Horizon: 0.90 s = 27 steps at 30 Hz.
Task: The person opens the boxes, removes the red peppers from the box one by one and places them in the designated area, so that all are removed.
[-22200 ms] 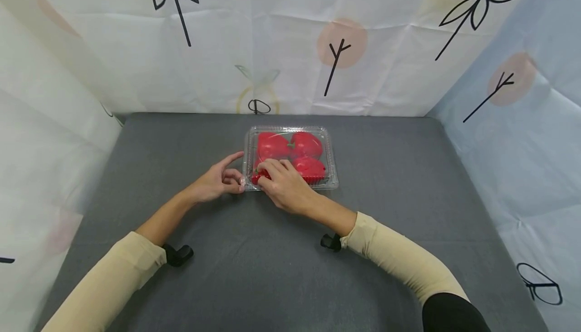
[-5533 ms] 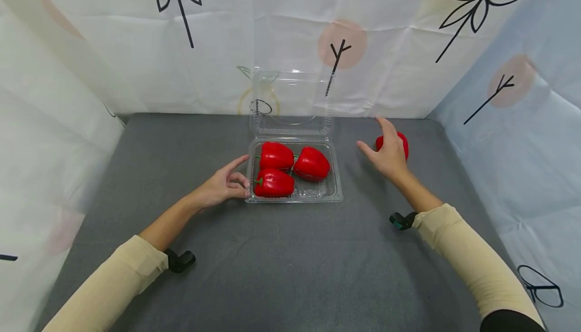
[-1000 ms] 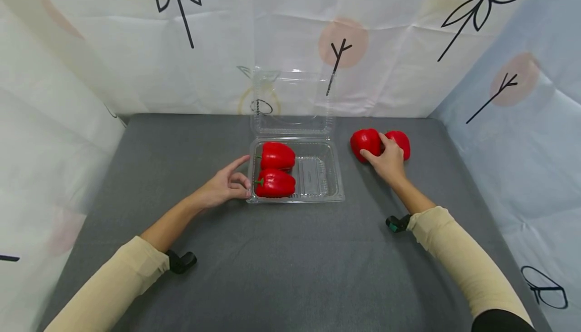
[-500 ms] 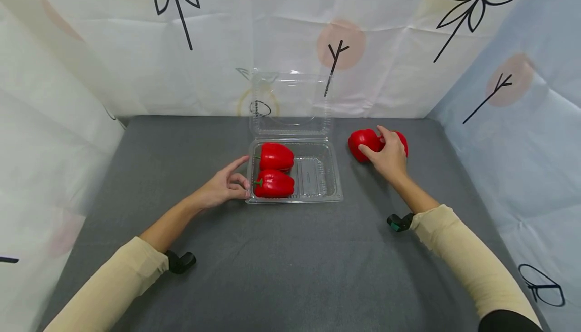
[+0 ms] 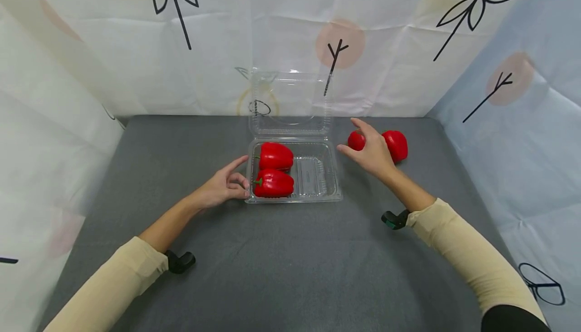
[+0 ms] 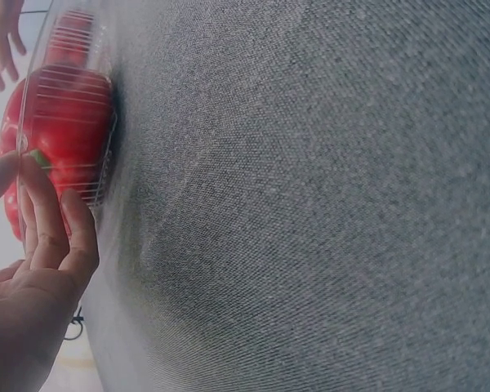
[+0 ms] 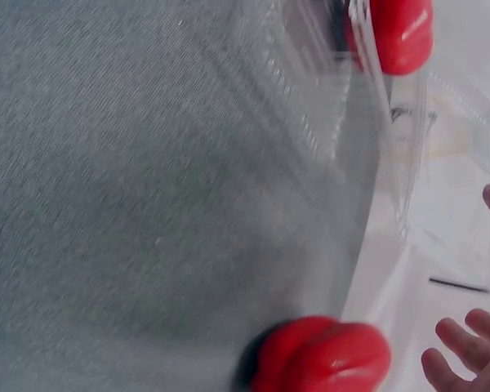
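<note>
A clear plastic clamshell container [image 5: 313, 200] lies on the grey table with its lid raised. Two red bell peppers, one behind [image 5: 277, 155] and one in front [image 5: 274, 184], lie in its left half; its right half is bare. My left hand [image 5: 222, 186] holds the container's left side, thumb and fingers at the rim in the left wrist view. Fingers spread and holding nothing, my right hand [image 5: 373, 153] hovers right of the container. It partly covers one red bell pepper [image 5: 356, 140] on the table, while another red bell pepper [image 5: 396, 145] stands just right of it.
The transparent lid [image 5: 290, 100] stands upright against the patterned white cloth [image 5: 390, 69] at the table's back edge. More cloth hangs along the left and right sides. Grey table surface [image 5: 272, 261] stretches in front of the container.
My right hand has let go of the bell pepper set beside the other one and moved left toward the container. The container was closed long before, holding several peppers. My left hand stays put.
</note>
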Motion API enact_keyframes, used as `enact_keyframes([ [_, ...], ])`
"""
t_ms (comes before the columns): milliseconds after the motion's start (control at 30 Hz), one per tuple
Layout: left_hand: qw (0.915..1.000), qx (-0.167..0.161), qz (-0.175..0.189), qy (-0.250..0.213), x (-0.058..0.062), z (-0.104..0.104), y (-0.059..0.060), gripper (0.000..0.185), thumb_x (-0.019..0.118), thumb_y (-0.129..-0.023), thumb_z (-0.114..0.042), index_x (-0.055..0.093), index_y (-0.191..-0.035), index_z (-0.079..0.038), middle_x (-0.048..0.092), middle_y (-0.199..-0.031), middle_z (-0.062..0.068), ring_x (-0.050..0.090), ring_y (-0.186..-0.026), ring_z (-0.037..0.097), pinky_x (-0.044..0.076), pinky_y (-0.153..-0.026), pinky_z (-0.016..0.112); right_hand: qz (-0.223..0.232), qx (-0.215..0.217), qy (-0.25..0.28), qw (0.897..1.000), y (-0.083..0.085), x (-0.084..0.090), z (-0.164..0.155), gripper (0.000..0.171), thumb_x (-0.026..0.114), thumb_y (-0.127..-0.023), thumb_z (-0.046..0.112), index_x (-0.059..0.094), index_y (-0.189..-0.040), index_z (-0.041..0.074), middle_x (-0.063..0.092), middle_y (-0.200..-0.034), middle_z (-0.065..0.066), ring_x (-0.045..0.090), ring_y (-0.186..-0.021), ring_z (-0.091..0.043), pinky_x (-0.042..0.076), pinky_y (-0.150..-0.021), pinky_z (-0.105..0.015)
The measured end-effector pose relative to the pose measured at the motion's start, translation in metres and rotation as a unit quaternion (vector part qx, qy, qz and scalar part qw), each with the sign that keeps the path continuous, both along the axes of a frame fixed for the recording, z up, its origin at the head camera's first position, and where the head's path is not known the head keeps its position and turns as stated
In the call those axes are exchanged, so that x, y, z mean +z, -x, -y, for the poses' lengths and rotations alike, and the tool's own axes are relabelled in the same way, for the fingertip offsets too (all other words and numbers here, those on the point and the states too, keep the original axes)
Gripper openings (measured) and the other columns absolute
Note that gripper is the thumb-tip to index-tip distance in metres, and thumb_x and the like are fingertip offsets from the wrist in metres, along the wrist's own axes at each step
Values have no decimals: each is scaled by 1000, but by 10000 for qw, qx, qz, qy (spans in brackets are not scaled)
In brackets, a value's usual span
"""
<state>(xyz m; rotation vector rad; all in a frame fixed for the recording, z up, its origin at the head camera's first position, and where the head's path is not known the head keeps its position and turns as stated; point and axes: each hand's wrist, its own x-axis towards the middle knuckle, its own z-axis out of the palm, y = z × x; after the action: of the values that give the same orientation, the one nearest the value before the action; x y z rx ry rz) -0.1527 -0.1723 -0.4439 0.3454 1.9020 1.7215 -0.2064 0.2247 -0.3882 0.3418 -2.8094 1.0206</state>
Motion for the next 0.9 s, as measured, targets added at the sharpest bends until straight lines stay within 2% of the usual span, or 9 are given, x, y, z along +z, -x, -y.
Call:
enact_keyframes([
  [133,10000,3,4,0,0,0,0,93,65,-90,5,9,-161,-15,59,-97,12,66,-80,19,54,-82,27,53,516,-31,9986,-2,2,11,81,80,-85,27,39,-152,10,45,-150,-14,49,-131,-35,39,-104,-57],
  [300,10000,2,4,5,0,0,0,93,65,-89,5,9,-160,-14,59,-97,12,66,-80,18,54,-82,27,230,1263,29,9917,-7,3,26,85,81,-84,26,36,-154,11,42,-153,-14,48,-132,-37,43,-101,-57],
  [467,10000,1,-11,26,0,0,0,92,65,-90,5,10,-160,-15,59,-97,12,66,-81,18,54,-82,27,557,1984,-61,9785,-10,7,39,91,82,-83,29,31,-157,14,38,-156,-11,48,-133,-35,41,-103,-57],
  [633,10000,8,-22,48,0,0,0,92,65,-90,5,10,-160,-15,59,-97,13,66,-81,19,54,-82,27,918,2571,-62,9620,-10,10,48,90,83,-83,27,32,-156,11,39,-155,-12,47,-135,-33,41,-103,-58],
  [900,10000,11,21,2,0,-1,0,93,65,-89,7,9,-161,-14,59,-96,11,66,-80,18,54,-82,27,1148,3148,133,9421,-13,5,63,88,85,-80,22,38,-153,8,49,-148,-14,52,-130,-34,42,-102,-57],
])
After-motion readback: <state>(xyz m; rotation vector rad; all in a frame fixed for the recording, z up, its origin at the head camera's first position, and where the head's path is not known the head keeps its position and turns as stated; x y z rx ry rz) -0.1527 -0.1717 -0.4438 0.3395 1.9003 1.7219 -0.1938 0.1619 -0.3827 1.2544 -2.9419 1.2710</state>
